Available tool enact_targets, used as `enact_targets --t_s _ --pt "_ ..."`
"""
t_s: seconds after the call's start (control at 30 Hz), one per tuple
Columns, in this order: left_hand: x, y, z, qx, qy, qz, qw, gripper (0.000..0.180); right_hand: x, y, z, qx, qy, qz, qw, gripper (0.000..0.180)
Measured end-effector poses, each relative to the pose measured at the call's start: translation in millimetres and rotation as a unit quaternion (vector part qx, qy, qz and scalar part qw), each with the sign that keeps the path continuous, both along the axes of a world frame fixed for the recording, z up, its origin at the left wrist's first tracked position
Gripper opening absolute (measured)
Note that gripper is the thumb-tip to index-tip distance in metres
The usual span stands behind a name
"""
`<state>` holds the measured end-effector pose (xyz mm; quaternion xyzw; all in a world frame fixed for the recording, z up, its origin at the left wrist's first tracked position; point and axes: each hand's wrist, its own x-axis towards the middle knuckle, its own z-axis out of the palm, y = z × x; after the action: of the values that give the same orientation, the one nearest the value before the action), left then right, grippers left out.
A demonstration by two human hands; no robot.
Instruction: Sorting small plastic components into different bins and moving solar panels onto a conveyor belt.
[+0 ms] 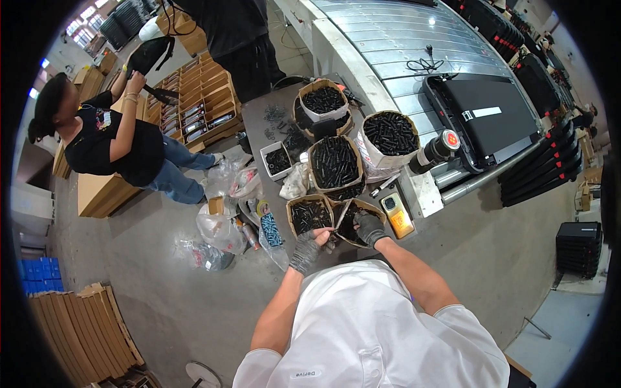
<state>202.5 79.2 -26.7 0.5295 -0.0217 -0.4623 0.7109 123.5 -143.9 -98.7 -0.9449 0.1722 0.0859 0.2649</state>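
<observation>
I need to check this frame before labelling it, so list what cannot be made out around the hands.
- Head view: what the left hand grips, hidden by its own glove.
- Head view: the right hand fingertips, sunk inside a paper bag.
- Head view: the small black parts in the bags, too small to tell their kind.
- Head view: the person's legs, hidden by the white shirt.

Both the left hand (305,251) and the right hand (370,227) wear dark grey knitted cloth gloves, matt and slightly rough, and grip the creased brown paper of 2 open bags (326,216) filled with small black pieces that have a dull sheen. The white jacket (362,330) is smooth matt cloth, while the clear plastic bags (223,226) beside the floor's rough grey concrete (155,284) look glossy and crinkled. The ribbed conveyor (401,32) at the far edge is bright, shiny metal.
</observation>
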Motion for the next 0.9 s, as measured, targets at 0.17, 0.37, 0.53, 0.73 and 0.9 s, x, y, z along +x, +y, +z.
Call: enact_targets --t_s 0.17,0.37,0.53,0.73,0.9 --pt "-4.6 5.6 -8.8 -0.007 0.004 0.007 1.0 0.035 -3.2 -7.1 15.9 0.069 -0.06 -0.021 0.996 0.015" --pt "-2.1 -5.0 1.7 0.009 0.006 -0.001 1.0 0.033 -2.7 4.4 115.2 0.488 -0.009 -0.131 0.863 0.022" --pt "2.0 -23.6 7.0 0.022 -0.046 -0.016 0.999 0.032 -2.2 21.8 130.9 0.505 -0.091 -0.131 0.848 0.02" --pt "-2.5 -28.2 16.0 0.008 -0.011 0.016 1.0 0.029 -8.0 33.5 123.4 0.375 -0.157 -0.143 0.903 0.018" --pt "-5.1 -32.0 12.5 0.003 -0.007 0.036 0.999 0.026 -10.1 44.7 130.9 0.287 -0.233 -0.114 0.922 0.019"
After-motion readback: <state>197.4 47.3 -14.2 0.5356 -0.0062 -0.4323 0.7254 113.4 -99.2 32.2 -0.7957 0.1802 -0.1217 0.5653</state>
